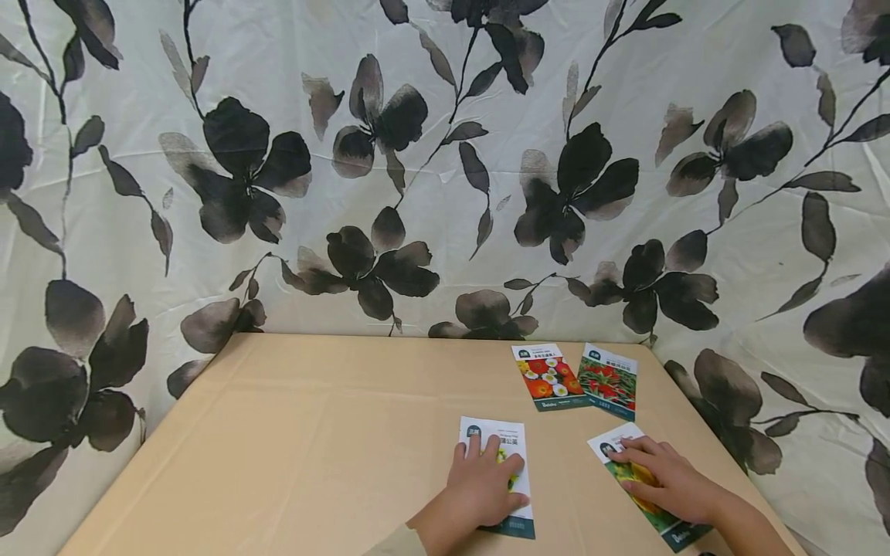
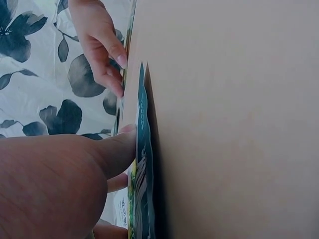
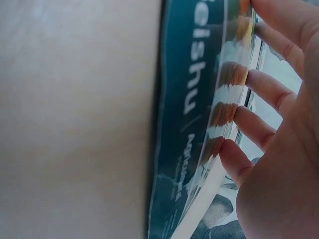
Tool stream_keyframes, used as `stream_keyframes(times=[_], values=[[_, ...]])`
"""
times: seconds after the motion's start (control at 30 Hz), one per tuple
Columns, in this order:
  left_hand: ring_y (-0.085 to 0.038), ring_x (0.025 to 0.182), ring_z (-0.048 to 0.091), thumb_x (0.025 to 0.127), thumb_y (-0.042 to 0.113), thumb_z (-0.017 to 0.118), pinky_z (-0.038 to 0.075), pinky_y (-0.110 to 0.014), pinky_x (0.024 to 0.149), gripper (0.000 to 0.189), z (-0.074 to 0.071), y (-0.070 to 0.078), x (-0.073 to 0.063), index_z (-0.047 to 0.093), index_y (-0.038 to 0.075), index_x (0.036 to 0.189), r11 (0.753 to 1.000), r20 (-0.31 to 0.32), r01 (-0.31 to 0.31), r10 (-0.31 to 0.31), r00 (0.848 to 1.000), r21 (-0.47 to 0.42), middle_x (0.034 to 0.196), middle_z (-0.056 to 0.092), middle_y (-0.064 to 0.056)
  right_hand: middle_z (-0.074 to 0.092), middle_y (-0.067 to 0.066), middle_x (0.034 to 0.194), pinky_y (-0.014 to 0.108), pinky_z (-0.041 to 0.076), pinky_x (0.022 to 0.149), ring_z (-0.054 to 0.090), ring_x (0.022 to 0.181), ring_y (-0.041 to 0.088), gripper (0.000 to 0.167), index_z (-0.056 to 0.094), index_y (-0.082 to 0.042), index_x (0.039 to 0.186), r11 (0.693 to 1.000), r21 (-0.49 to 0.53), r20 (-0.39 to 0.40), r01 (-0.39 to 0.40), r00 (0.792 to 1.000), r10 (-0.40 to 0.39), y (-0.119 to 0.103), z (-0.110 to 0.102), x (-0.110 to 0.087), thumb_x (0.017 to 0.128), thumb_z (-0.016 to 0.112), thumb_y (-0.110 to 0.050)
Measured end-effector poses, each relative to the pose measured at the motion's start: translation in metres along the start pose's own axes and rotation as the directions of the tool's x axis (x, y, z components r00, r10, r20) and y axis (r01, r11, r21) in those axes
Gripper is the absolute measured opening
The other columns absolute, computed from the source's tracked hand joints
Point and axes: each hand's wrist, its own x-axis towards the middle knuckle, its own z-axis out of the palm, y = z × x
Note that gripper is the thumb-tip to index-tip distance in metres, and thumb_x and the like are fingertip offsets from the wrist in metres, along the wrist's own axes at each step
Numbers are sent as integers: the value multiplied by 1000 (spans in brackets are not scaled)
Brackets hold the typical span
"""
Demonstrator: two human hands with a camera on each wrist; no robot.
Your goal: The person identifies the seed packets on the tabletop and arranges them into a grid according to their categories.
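Note:
My left hand [image 1: 483, 483] rests with spread fingers on a white seed packet [image 1: 505, 528] with a dark green bottom band. Its picture is mostly covered by the hand. To the right, my right hand [image 1: 670, 477] presses its fingertips on a second seed packet [image 1: 677, 533] with a yellow picture, which lies slanted on the table. In the right wrist view the fingertips touch the face of this packet [image 3: 187, 114], with its lettered green band toward the camera. The left wrist view shows the thumb on the edge of the left packet [image 2: 142, 129].
Toward the back right of the tan table [image 1: 313, 432] lie two more packets, one with red, orange and white flowers [image 1: 552, 378] and one with red flowers [image 1: 608, 382], their edges overlapping. A white cloth with dark flowers [image 1: 473, 193] hangs behind the table.

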Motion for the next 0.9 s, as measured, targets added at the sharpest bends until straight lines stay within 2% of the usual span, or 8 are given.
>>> stream_keyframes(times=[0.23, 0.63, 0.9], values=[[-39, 142, 38, 88, 63, 68, 29, -63, 116, 53, 2, -7, -3, 60, 42, 136, 1000, -7, 9, -9, 1000, 1, 152, 46, -8, 50, 18, 150, 67, 47, 96, 47, 127, 39, 49, 65, -29, 136, 1000, 12, -2, 2, 1000, -2, 2, 0, -1, 91, 71, -47], [-38, 135, 41, 88, 64, 68, 33, -61, 110, 52, 1, -21, -11, 61, 40, 134, 999, -61, -5, 8, 998, 41, 143, 49, -9, 51, 18, 149, 64, 48, 93, 47, 126, 37, 47, 65, -32, 137, 999, 0, -12, 46, 999, -46, 5, 1, 0, 93, 69, -48], [-39, 133, 42, 89, 62, 68, 33, -62, 109, 53, -5, -31, -21, 61, 38, 135, 999, -78, -14, 17, 997, 41, 140, 51, -11, 50, 17, 150, 68, 46, 96, 46, 128, 38, 48, 65, -32, 137, 1000, 12, -8, 21, 1000, -21, 4, 1, 0, 92, 70, -48]])
